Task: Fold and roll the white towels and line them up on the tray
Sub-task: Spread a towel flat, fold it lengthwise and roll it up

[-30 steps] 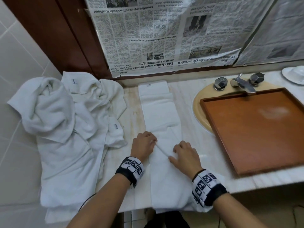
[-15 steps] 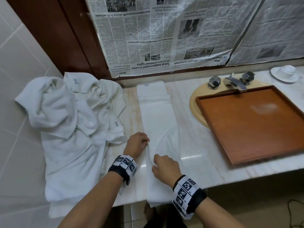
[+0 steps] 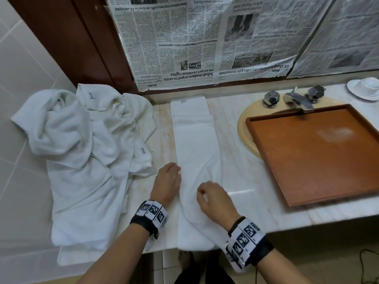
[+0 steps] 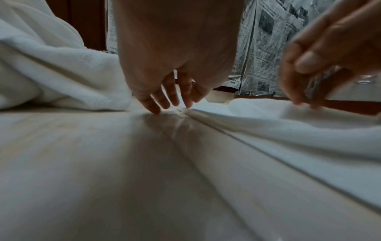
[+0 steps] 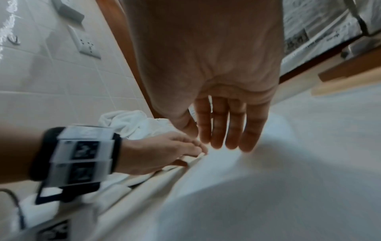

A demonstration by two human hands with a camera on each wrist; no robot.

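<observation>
A white towel point(image 3: 194, 144), folded into a long narrow strip, lies on the marble counter point(image 3: 248, 177) and runs from the back wall to the front edge, where its near end hangs over. My left hand point(image 3: 173, 171) rests at the strip's left edge, its fingers point(image 4: 171, 104) straight and pressing down there. My right hand point(image 3: 202, 191) hovers just over the strip's near part; the right wrist view shows its fingers point(image 5: 224, 143) straight and holding nothing. The brown wooden tray point(image 3: 320, 156) sits to the right over the sink, with nothing in it.
A heap of loose white towels point(image 3: 82, 150) covers the counter's left end against the tiled wall. Behind the tray stand the faucet point(image 3: 297, 99) and a white cup on a saucer point(image 3: 367, 89). Newspaper covers the wall behind. The counter's front edge is close to my wrists.
My right hand has moved left and nearer across the towel, bringing its right side over so the near part is narrower. My left hand has stayed at the left edge.
</observation>
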